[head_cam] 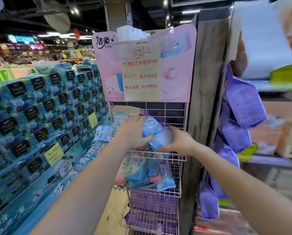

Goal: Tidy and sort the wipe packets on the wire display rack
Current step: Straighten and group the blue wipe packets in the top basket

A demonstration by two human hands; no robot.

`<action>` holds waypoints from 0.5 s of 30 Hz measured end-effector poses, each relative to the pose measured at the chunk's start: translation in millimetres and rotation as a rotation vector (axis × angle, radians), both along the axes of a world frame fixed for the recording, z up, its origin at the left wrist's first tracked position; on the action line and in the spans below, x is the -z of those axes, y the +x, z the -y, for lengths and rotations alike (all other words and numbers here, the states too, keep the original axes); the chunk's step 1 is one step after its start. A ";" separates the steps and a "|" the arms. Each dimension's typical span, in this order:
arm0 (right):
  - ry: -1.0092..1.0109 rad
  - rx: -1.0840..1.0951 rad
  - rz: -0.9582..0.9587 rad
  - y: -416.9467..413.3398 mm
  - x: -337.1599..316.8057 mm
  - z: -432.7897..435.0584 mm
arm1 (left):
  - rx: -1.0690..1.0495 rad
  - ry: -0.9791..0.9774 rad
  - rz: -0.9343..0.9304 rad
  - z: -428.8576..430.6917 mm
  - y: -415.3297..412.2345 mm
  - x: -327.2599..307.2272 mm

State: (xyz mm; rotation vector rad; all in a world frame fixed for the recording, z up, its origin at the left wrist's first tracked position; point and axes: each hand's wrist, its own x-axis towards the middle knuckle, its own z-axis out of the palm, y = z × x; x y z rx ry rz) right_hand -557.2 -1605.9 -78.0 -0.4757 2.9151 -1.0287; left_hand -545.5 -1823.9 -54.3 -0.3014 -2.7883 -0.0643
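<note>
We note both bare arms reaching in. Left hand [135,131] lies palm-down, fingers curled over a light-blue wipe packet [151,127]; right hand [178,141] grips a second pale-blue packet [162,138] from the side. Both packets sit in the top basket of the pink wire rack [165,156]. Below, mixed packets [145,173]. Behind, a handwritten notice [141,73].
</note>
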 end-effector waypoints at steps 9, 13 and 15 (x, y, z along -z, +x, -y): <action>-0.129 0.160 -0.214 25.8 5.0 7.5 | 0.104 -0.020 -0.001 11.7 -5.1 -5.0; -0.150 0.217 -0.221 29.6 12.8 14.7 | 0.130 0.019 0.010 14.7 -6.7 -3.2; -0.149 0.209 -0.193 28.8 11.7 17.8 | 0.115 0.033 0.021 15.0 -6.5 -1.7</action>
